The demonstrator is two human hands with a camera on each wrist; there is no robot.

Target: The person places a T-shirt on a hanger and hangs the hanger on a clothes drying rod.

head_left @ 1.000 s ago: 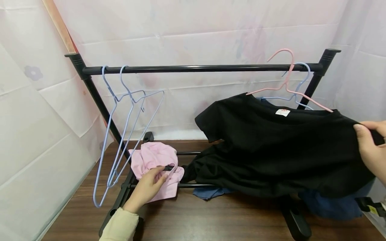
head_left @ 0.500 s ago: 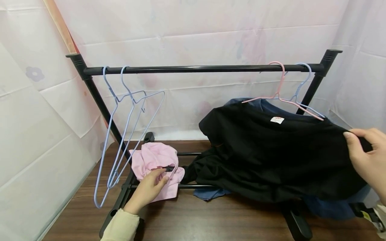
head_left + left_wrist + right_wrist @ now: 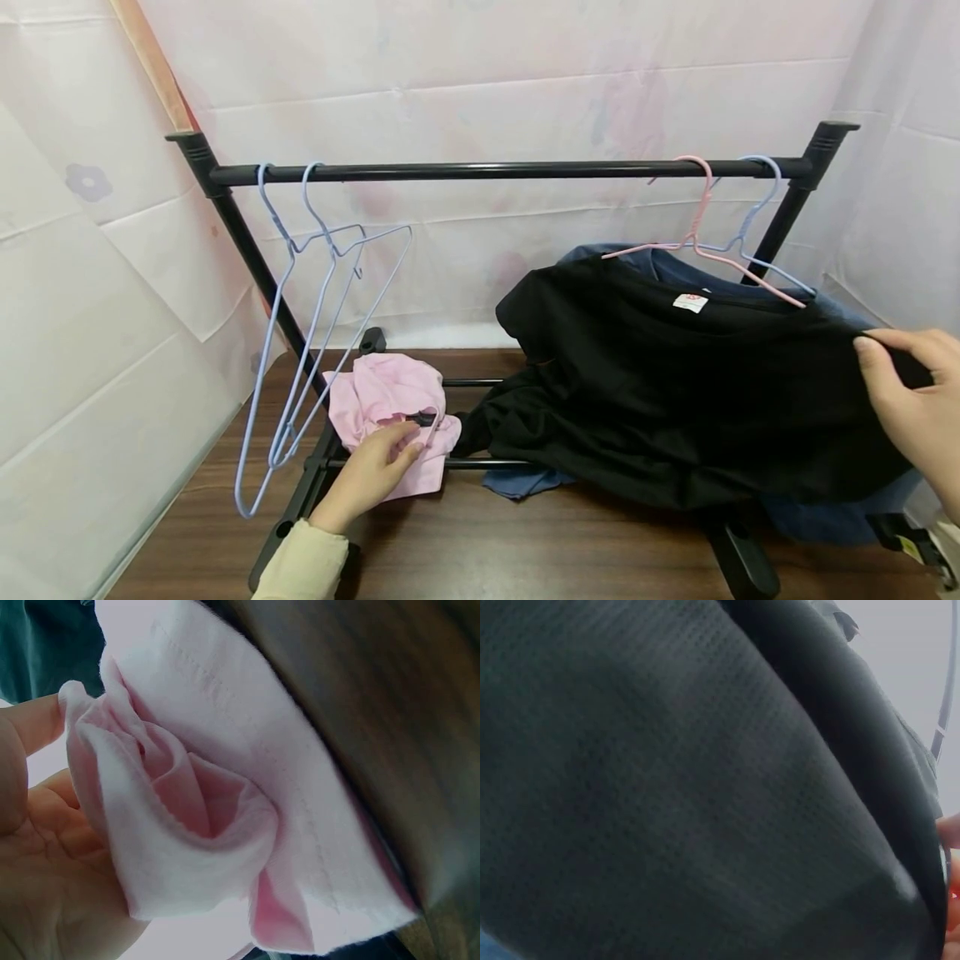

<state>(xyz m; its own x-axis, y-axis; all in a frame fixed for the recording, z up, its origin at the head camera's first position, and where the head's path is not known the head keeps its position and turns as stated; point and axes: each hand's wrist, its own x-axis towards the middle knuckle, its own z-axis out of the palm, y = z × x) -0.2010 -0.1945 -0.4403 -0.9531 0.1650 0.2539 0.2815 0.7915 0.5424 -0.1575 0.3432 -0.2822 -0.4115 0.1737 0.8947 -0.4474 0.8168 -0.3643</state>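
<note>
Since a second ago, we see the pink hanger [image 3: 697, 220] come down, its hook now over the rail [image 3: 480, 172] near the right end, and the black T-shirt [image 3: 675, 392] sink with it. The right hand [image 3: 918, 400] pinches that shirt's sleeve between its fingers; the left hand's [image 3: 366, 473] fingers touch the pink garment [image 3: 386, 387] at the rack's [image 3: 300, 493] lower left corner, though we cannot tell whether they pinch it.
</note>
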